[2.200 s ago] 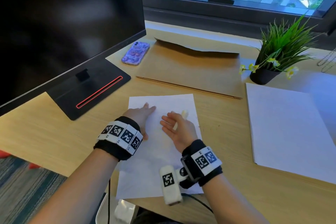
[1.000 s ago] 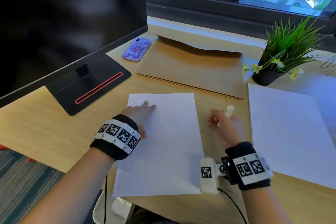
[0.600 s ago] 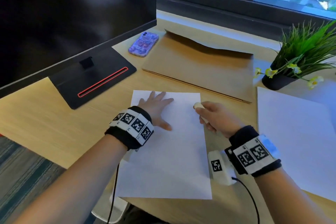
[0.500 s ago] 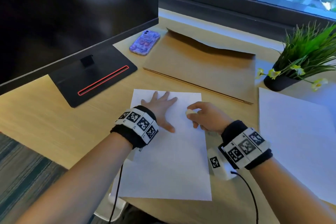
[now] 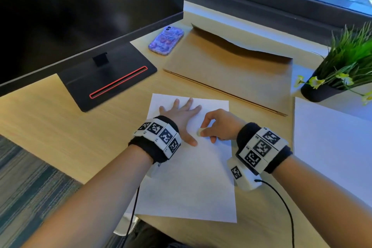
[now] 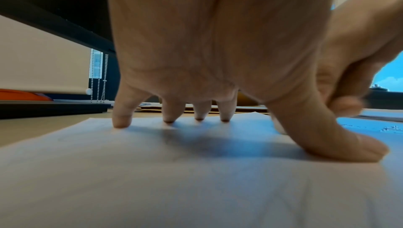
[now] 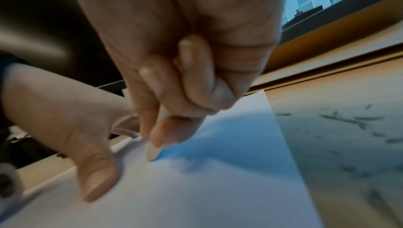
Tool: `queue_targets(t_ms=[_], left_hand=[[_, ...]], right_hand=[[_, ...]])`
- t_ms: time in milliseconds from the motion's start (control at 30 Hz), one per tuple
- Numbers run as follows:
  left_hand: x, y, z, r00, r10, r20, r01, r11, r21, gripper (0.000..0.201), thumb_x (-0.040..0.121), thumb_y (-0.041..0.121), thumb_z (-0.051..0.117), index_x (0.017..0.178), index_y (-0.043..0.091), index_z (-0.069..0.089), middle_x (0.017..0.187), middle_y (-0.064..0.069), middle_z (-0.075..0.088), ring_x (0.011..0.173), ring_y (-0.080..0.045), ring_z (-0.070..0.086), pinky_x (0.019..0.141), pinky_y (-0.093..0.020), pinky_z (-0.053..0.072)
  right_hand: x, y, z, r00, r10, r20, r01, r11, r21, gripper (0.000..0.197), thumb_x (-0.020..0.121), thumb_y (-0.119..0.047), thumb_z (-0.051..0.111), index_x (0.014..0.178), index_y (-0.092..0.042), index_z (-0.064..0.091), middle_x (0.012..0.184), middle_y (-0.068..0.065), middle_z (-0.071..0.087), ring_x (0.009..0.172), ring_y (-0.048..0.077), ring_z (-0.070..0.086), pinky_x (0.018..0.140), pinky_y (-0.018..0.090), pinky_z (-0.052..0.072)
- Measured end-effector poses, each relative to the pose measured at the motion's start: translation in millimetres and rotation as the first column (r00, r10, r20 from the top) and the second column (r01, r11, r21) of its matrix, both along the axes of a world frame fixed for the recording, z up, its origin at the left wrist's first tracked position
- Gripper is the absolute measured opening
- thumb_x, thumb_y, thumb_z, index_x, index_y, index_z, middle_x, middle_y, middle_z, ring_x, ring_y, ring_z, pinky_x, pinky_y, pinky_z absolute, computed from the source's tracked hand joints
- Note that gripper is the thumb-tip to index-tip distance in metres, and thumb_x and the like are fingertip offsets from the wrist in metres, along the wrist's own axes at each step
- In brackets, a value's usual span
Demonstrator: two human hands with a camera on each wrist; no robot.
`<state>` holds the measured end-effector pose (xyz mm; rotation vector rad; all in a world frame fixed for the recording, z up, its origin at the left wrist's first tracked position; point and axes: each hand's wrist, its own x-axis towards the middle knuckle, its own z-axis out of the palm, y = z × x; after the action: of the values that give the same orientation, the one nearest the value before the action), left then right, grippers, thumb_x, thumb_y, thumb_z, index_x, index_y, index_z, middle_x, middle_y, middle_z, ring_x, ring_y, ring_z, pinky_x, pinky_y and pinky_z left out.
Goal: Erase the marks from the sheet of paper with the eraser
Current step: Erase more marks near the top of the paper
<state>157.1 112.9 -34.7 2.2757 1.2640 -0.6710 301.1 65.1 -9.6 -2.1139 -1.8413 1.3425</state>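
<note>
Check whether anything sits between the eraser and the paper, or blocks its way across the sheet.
Nothing visible lies between them: the eraser, pinched in the right hand, has its tip on the sheet of paper. The left hand, pressed flat, lies just beside it.

Both forearms are bare, with no sleeves. The left hand [image 5: 182, 116] wears a black fabric wristband [image 5: 156, 143] wrapped with white panels printed with black square codes. The right hand [image 5: 222, 125] wears a matching black wristband [image 5: 262, 148] with the same coded white panels, plus a small white camera block [image 5: 242, 177] bearing one code. Thin black cables [image 5: 281, 201] trail from both wrists.
</note>
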Motion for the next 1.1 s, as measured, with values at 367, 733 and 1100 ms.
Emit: queue_targets(t_ms=[367,733,1100], left_hand=[[1,-1,0,1.000,-0.001,-0.004,0.001,1.000,-0.011,0.116,0.072,0.058,0.071,0.148,0.034,-0.013,0.155,0.006,-0.023,0.144,-0.032,-0.014,0.108,-0.067,0.010],[1,0,0,1.000,-0.006,-0.008,0.006,1.000,-0.008,0.115,0.073,0.057,0.070,0.148,0.034,-0.014,0.155,0.006,-0.024,0.144,-0.032,-0.015,0.109,-0.066,0.011],[-1,1,-1,1.000,-0.009,0.006,0.009,1.000,-0.017,0.116,0.072,0.058,0.070,0.148,0.034,-0.014,0.155,0.006,-0.025,0.144,-0.033,-0.015,0.108,-0.067,0.009]], right_hand=[[-8,-9,-3,0.999,-0.026,0.033,0.022,0.995,0.100,0.006,0.090,-0.025,0.060,0.095,-0.023,0.061,0.065,-0.003,0.059,0.061,0.007,0.056,0.062,0.014,0.040],[-12,-7,-8,0.996,-0.058,0.063,0.051,0.993,0.109,0.017,0.091,-0.026,0.059,0.104,-0.020,0.068,0.072,-0.003,0.057,0.064,0.005,0.053,0.063,0.017,0.039],[-13,-7,-10,0.992,-0.123,0.006,0.122,0.989,0.083,0.018,0.090,-0.029,0.060,0.104,-0.022,0.068,0.072,-0.002,0.057,0.065,0.006,0.055,0.065,0.021,0.041]])
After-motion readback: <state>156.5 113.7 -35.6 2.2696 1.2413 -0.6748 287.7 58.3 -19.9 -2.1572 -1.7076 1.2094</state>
